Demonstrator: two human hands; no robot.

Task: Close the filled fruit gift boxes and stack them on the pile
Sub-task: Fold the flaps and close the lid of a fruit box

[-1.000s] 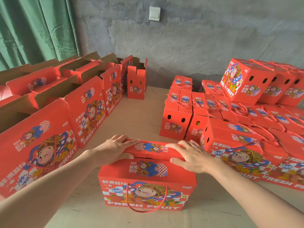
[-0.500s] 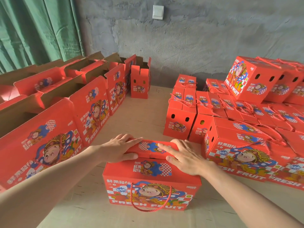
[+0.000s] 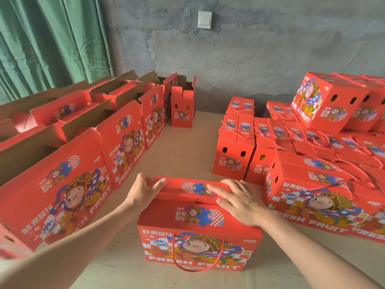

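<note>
Surface [image 3: 187,151] of pale wood carries a pile of closed red boxes [image 3: 312,142] on the right and open-topped boxes [image 3: 62,184] along the left. Between them, nearest the camera, stands the gift box [image 3: 198,243] printed "FRESH FRUIT" (a "666" badge above it). Left hand [image 3: 143,192] and right hand [image 3: 239,199] lie flat, fingers straight, pressing its top flaps [image 3: 183,188] and gripping nothing.

The near gift box [image 3: 200,232] is showing red with blue patches, white checks and white lettering; its rope handle [image 3: 195,270] is showing red. The open boxes [image 3: 31,155] are showing brown insides. The curtain [image 3: 41,38] is showing green, the wall [image 3: 250,59] mottled grey.
</note>
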